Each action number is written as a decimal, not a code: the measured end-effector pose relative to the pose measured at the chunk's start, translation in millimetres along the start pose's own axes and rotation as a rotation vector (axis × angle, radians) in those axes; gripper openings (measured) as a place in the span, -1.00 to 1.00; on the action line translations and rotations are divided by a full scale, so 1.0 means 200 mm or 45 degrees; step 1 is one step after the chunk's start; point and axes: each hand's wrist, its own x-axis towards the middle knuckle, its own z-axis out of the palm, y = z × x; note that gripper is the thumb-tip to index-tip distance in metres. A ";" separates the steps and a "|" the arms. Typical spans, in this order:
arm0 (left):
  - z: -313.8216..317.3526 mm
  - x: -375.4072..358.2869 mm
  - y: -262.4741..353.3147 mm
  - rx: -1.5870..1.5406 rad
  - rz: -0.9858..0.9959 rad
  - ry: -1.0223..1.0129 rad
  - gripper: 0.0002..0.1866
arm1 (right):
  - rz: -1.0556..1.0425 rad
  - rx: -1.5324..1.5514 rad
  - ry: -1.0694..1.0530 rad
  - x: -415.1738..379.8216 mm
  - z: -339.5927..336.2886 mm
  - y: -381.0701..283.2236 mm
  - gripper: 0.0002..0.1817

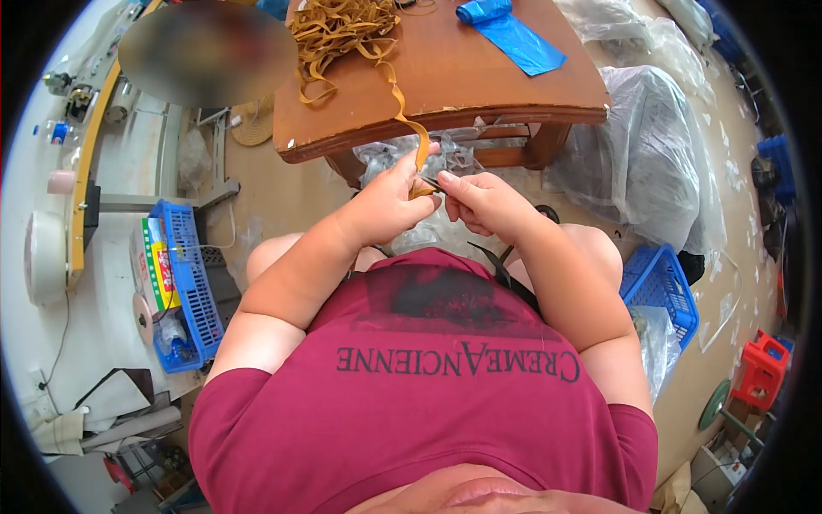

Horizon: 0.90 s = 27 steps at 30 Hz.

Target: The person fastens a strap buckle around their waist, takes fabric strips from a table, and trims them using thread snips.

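Observation:
A mustard-brown strap (399,104) runs down from the tabletop to my left hand (392,204), whose fingers are closed on its end. My right hand (490,204) is closed on a small dark pointed tool (431,183); most of it is hidden, so its kind does not show. The tool's tip touches or nearly touches the strap between my two hands. Both hands are over my lap, just in front of the table edge. A tangled heap of the same strap (342,34) lies on the table.
The brown wooden table (445,73) stands ahead, with a blue plastic bag (514,36) on it. Blue baskets (190,287) (664,287) stand at both sides. Clear plastic sacks (638,146) bulge at the right. A red stool (760,370) is farther right.

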 end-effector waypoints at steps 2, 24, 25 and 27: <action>0.00 -0.01 0.01 -0.091 -0.032 -0.030 -0.25 | -0.018 -0.105 0.046 0.02 0.01 -0.01 -0.37; -0.15 -0.10 -0.24 -0.302 0.524 0.300 -0.43 | -0.191 0.073 -0.307 0.17 0.16 -0.05 -0.49; -0.16 -0.12 -0.23 -0.302 0.570 0.320 -0.41 | -0.186 0.074 -0.327 0.18 0.17 -0.06 -0.47; -0.18 -0.14 -0.23 -0.240 0.612 0.299 -0.40 | -0.177 0.074 -0.364 0.19 0.17 -0.08 -0.42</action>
